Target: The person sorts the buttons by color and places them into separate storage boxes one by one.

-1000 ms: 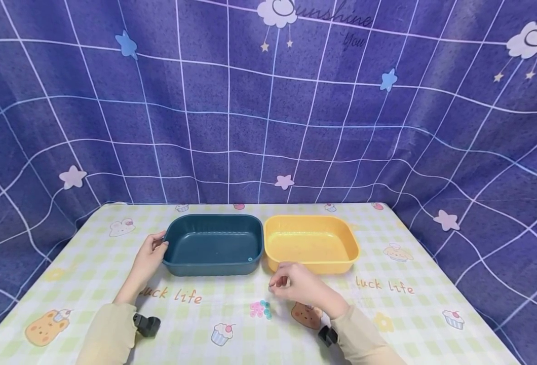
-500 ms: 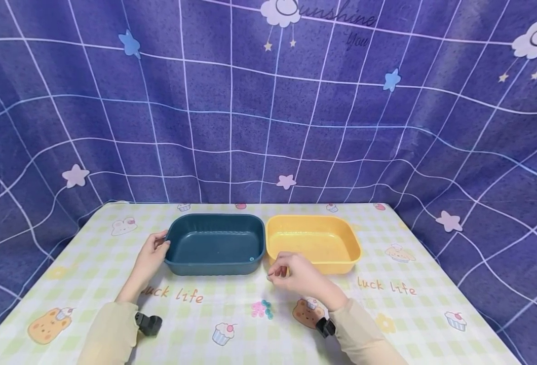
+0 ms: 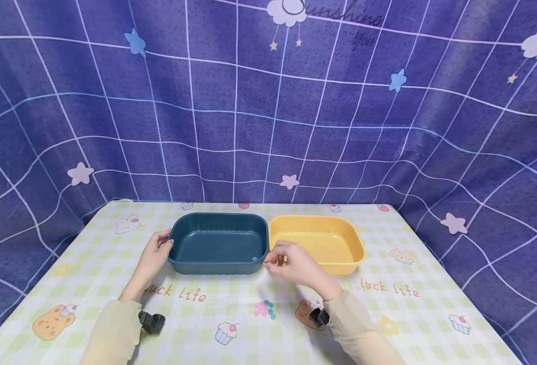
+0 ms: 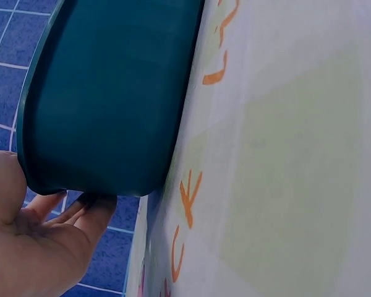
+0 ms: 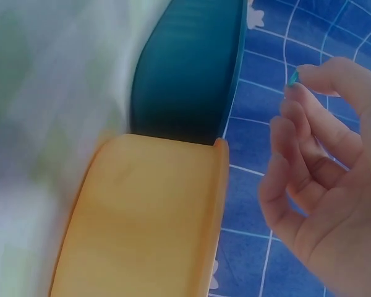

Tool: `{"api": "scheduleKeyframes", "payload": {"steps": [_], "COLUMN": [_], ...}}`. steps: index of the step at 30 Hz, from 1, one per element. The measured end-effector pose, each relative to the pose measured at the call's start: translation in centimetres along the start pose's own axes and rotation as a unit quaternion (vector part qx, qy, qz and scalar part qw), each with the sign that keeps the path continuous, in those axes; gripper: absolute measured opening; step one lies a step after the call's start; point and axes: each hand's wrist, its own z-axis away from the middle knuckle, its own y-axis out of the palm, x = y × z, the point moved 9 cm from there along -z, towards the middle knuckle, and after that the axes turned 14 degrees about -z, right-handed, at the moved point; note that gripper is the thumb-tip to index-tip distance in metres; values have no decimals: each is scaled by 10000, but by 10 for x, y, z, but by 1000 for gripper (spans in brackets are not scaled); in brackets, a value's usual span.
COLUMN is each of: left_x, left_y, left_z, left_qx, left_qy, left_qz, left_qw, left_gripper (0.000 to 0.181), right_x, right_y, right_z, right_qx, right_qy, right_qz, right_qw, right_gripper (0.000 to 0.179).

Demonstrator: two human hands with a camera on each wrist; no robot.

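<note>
At the left end of the dark teal basin [image 3: 218, 267], my left hand [image 3: 153, 256] holds the rim and end wall with its thumb and fingers. In the left wrist view its fingers [image 4: 98, 216] lie against the basin's outer end, with the tips partly hidden. My right hand [image 3: 296, 263] pinches a tiny teal bead [image 5: 293, 78] between thumb and index fingertip, above the spot where the two basins meet. One teal bead [image 3: 255, 258] lies inside the dark basin's near right corner. Pink beads [image 3: 261, 309] and teal beads [image 3: 270, 306] form a small pile on the table.
A yellow basin [image 3: 341, 267] stands right beside the dark one, partly covered by the right hand in the head view. The checked tablecloth [image 3: 182, 329] has printed pictures and lettering. A blue gridded curtain [image 3: 232, 126] hangs behind the table.
The right hand has moved up and away from the bead pile, towards the dark basin's right end. The left hand keeps its place on the basin. The head view has shifted slightly.
</note>
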Motion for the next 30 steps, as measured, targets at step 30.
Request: {"api": "scheduleKeyframes", "payload": {"steps": [30], "left_x": [1], "left_y": [-1], "left_z": [3], "left_qx": [-28], "left_qy": [18], "left_qz": [116], "left_qw": [9999], "left_gripper": [48], "right_x": [3], "right_y": [5], "right_z": [-42], "right_qx": [-104], "right_qy": [77], "right_qz": [52], "right_qw": [9999], "right_gripper": [5]}}
